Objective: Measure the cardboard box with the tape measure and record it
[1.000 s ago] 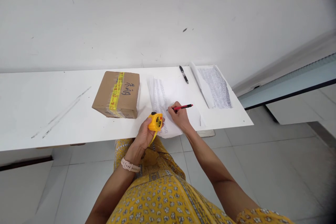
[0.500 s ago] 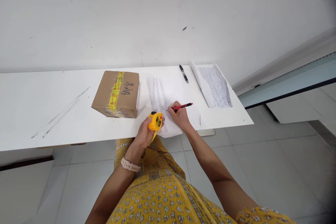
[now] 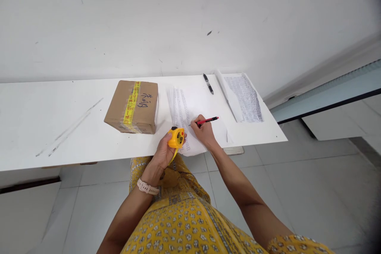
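Observation:
My left hand (image 3: 163, 154) is closed around a yellow tape measure (image 3: 176, 138) at the front edge of the white table (image 3: 59, 127). My right hand (image 3: 204, 133) grips a red pen (image 3: 207, 120) with its tip resting on a printed sheet of paper (image 3: 183, 111). The sheet lies in front of me and its lower end hangs slightly over the table edge. A taped cardboard box (image 3: 132, 106) with handwriting on top stands just left of the sheet, apart from both hands.
A black pen (image 3: 208, 83) lies near the wall behind the sheet. A second printed sheet (image 3: 244, 98) lies at the table's right end. A white wall runs behind the table; tiled floor lies below and to the right.

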A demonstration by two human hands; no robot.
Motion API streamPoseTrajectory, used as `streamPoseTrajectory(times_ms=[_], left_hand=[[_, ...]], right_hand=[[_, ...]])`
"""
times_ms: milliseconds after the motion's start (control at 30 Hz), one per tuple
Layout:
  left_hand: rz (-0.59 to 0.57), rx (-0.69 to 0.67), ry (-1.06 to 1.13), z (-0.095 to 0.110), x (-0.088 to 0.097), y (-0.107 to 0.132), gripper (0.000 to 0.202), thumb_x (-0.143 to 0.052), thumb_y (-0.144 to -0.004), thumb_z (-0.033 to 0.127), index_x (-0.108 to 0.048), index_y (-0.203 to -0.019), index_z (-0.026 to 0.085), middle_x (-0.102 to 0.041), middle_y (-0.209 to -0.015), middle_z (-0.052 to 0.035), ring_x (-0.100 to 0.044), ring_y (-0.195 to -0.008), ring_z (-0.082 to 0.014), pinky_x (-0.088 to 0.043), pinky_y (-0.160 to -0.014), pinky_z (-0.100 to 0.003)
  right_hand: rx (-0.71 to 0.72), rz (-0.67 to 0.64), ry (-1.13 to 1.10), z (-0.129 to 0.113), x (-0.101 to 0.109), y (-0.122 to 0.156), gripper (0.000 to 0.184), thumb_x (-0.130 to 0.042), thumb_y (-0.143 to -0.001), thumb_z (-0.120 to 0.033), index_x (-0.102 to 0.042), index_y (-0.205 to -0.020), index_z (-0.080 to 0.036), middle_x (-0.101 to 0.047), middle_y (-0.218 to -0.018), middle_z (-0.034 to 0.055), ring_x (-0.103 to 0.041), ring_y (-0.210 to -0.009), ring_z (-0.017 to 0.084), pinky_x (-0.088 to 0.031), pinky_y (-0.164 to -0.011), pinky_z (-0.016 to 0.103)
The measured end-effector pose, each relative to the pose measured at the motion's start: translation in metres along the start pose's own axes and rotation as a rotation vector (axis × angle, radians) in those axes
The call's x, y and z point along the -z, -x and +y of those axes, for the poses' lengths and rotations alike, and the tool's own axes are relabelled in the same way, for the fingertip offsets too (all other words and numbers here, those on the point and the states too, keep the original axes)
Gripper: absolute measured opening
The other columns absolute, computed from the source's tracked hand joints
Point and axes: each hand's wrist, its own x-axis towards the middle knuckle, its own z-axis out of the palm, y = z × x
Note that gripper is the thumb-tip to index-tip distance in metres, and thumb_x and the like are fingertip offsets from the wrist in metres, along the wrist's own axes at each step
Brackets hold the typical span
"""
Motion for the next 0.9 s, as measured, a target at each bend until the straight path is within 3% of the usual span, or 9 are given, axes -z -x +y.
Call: streamPoseTrajectory(times_ms=[467, 900], left_hand=[[-0.001, -0.006, -0.018, 0.0007, -0.0016, 0.0015, 0.040, -0.077, -0.077, 0.039, -0.071, -0.106, 0.013, -0.078, -0.105, -0.0111, -0.073, -0.106, -0.0287, -0.053, -0.100, -0.041], [-0.011, -0.011, -0.014, -0.0001, 0.0012, 0.0007, 0.041, -0.076, -0.079, 0.038, -0.070, -0.109, 0.010, -0.076, -0.109, -0.0142, -0.070, -0.111, -0.0301, -0.050, -0.105, -0.043]], right_hand=[[-0.005, 0.027, 0.016, 0.0008, -0.0002, -0.0005, 0.018, -0.053, -0.082, -0.029, -0.042, -0.069, -0.025, -0.042, -0.058, -0.0068, -0.041, -0.057, 0.014, -0.030, -0.057, 0.028], [-0.031, 0.034, 0.019, -0.0041, 0.0009, 0.0002, 0.018, -0.054, -0.081, -0.030, -0.043, -0.068, -0.025, -0.042, -0.059, -0.0063, -0.042, -0.058, 0.014, -0.031, -0.058, 0.028]])
